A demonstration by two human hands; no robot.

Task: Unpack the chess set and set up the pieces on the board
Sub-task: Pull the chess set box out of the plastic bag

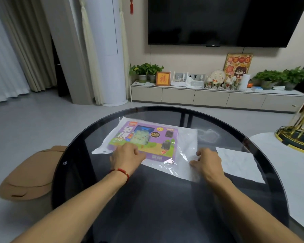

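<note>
A purple chess set box (147, 137) lies flat on the round dark glass table (147, 199), inside a clear plastic bag (184, 148) with a white backing. My left hand (126, 155) rests on the box's near left corner with fingers curled against it. My right hand (206, 161) sits on the loose right end of the bag, its fingers bent and pinching the plastic film. No chess pieces or board are visible; the box is closed.
A white sheet (239, 163) lies on the table right of the bag. A tan cushion seat (28, 174) sits on the floor at left. A gold wire rack (298, 130) stands on a white table at right. A TV cabinet runs along the far wall.
</note>
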